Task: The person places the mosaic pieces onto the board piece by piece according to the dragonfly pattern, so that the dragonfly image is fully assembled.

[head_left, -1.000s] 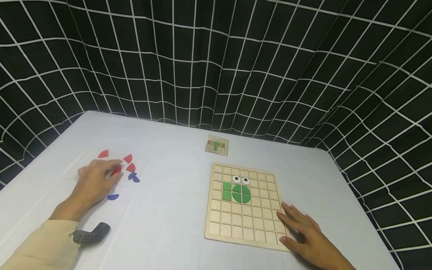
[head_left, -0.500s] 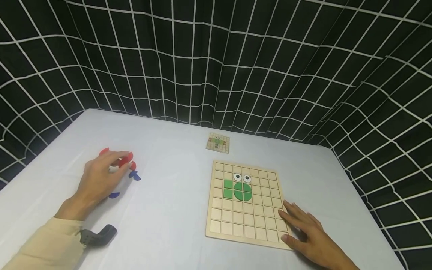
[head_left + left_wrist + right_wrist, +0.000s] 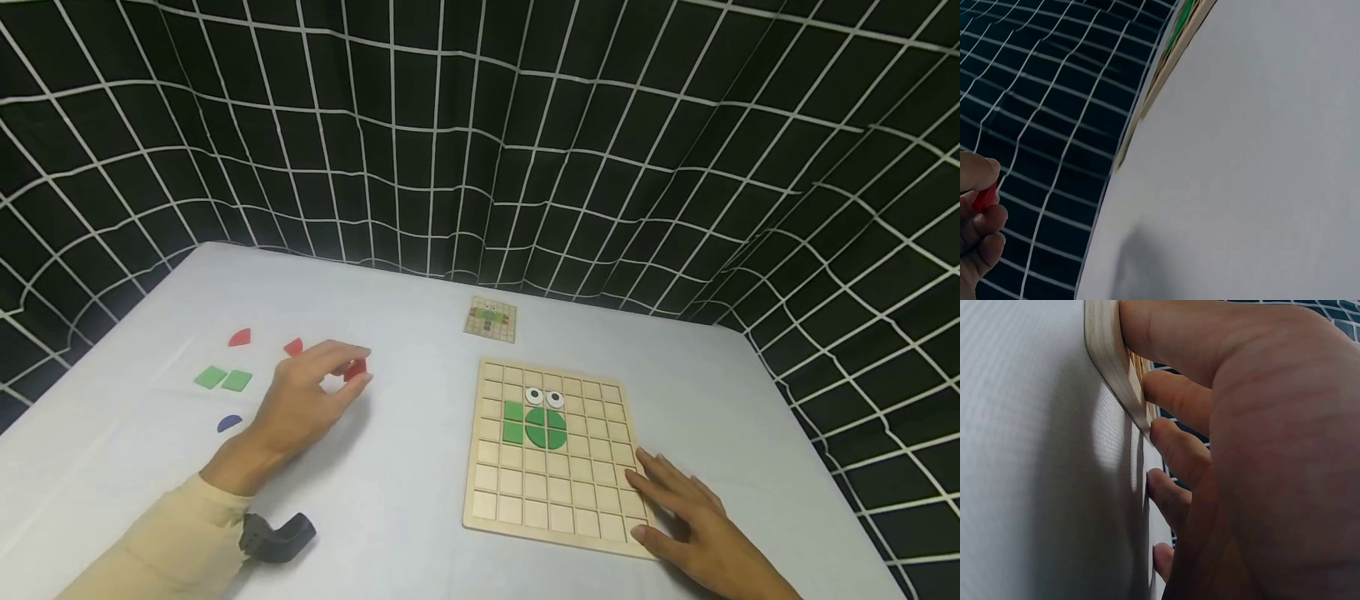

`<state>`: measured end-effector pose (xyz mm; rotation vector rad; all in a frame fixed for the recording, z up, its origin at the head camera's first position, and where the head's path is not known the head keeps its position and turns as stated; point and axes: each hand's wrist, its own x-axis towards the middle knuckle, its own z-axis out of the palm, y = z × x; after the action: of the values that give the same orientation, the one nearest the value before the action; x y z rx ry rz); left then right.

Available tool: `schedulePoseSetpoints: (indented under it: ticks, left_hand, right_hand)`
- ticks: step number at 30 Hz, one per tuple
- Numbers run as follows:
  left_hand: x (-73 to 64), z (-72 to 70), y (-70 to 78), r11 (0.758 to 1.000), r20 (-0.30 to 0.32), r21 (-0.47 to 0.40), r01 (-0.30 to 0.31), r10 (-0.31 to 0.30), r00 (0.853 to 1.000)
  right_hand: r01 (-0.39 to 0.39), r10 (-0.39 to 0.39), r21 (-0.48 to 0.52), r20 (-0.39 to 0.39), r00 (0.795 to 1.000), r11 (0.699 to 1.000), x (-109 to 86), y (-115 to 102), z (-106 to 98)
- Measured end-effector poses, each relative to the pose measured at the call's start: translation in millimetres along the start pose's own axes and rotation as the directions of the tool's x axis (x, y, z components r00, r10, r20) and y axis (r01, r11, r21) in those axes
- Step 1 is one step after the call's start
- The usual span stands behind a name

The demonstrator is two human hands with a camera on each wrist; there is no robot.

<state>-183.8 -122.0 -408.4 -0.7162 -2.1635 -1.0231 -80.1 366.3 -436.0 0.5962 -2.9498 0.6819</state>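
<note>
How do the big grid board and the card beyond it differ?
The board is larger than the card. The right hand rests on the board's edge, while the card lies untouched. The board bears eye discs and green pieces only; the card also shows red. Both have a pale grid.

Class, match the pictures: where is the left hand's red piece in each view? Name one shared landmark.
Head: the red piece is left of centre, pinched by the left hand.
Left wrist: red piece near the left edge, lower half.
Right wrist: not in it.
Shared landmark: wooden grid board, at the top in both wrist views.
</note>
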Motion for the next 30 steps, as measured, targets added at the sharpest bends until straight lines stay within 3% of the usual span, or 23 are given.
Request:
schedulePoseSetpoints:
  ticks: [8,14,20,25,30]
  left_hand:
    - [7.9,35.3,15.2,0.994,0.058,-0.102,-0.025,0.031,0.998]
    - [12.1,59.2,25.9,0.984,0.103,-0.177,0.012,0.007,0.995]
    - [17.0,79.4,34.9,0.971,0.146,-0.235,0.054,-0.019,0.989]
    - [20.4,97.3,40.1,0.957,0.214,-0.263,0.124,-0.068,0.974]
    - [20.4,114.9,43.6,0.943,0.3,-0.261,0.206,-0.123,0.946]
  right_hand:
    - [0.04,-0.04,-0.012,-0.019,0.999,0.999,2.4,3,2]
    - [0.065,-0.065,-0.014,-0.031,0.997,0.998,0.5,6,3]
    - [0.035,-0.035,0.011,-0.014,0.999,0.999,0.6,6,3]
    - [0.024,-0.024,0.0,-0.007,1.0,1.0,0.9,4,2]
    - [0.037,-0.037,0.001,-0.013,0.999,0.999,-0.2,5,2]
